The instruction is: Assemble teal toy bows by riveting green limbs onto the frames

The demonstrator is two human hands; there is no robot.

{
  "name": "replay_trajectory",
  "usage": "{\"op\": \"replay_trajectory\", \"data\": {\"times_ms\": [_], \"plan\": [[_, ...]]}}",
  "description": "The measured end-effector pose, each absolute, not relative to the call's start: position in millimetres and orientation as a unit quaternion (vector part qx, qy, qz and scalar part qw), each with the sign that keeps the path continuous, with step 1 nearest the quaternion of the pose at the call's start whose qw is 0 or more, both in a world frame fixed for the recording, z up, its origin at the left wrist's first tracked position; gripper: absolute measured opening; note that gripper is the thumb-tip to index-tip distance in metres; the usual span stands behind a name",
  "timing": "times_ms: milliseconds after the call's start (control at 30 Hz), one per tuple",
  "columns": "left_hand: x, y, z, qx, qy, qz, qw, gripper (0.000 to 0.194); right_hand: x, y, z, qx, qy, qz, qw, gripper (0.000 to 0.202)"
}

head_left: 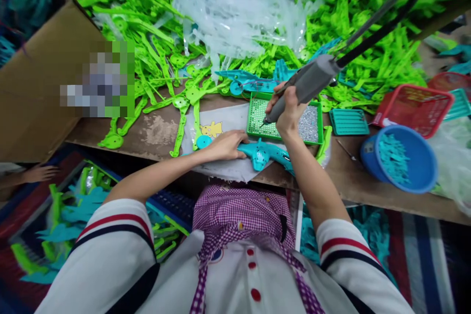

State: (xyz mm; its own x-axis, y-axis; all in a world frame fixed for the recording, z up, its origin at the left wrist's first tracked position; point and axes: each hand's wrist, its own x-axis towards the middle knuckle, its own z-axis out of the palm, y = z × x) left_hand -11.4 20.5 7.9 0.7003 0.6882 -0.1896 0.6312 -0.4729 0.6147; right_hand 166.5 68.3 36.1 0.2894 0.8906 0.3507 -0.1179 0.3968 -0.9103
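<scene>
My right hand is wrapped round a grey electric screwdriver, its thin bit pointing down and left over a green tray. Small silvery screws fill the tray's right part. At the table's front edge lies a teal plastic part with a raised round middle and two arms. My left hand has its fingers closed on the left arm of this part. A round teal disc shows beside my left wrist. Under the part is a pale sheet with a yellow cartoon figure.
Bright green plastic parts and translucent bags are heaped behind. To the right stand a blue bucket of small teal pieces, a red basket and a small teal tray. A cardboard box and another person's hand are left.
</scene>
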Motion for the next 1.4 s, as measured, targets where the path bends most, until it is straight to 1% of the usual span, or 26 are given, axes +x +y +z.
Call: {"op": "replay_trajectory", "data": {"times_ms": [267, 467, 667, 800, 900, 1000, 1133, 1400], "plan": [[-12, 21, 7, 0.857, 0.381, 0.043, 0.344, 0.038, 169, 70, 26, -0.407, -0.47, 0.385, 0.682, 0.054], [-13, 21, 7, 0.856, 0.383, 0.039, 0.346, 0.038, 164, 69, 26, -0.42, -0.471, 0.378, 0.677, 0.055], [-13, 19, 9, 0.852, 0.391, 0.041, 0.346, 0.036, 177, 56, 60, -0.411, -0.44, 0.369, 0.708, 0.057], [-13, 18, 5, 0.859, 0.381, 0.05, 0.337, 0.035, 185, 30, 79, -0.397, -0.466, 0.352, 0.708, 0.064], [-13, 18, 2, 0.86, 0.379, 0.055, 0.337, 0.033, 179, 13, 74, -0.407, -0.484, 0.372, 0.68, 0.064], [-13, 18, 2, 0.862, 0.376, 0.063, 0.334, 0.033, 171, 6, 64, -0.411, -0.472, 0.401, 0.669, 0.062], [-13, 18, 3, 0.862, 0.378, 0.058, 0.333, 0.031, 167, 6, 55, -0.412, -0.479, 0.424, 0.649, 0.065], [-13, 17, 4, 0.86, 0.386, 0.051, 0.331, 0.035, 161, 10, 43, -0.412, -0.496, 0.459, 0.611, 0.059]]}}
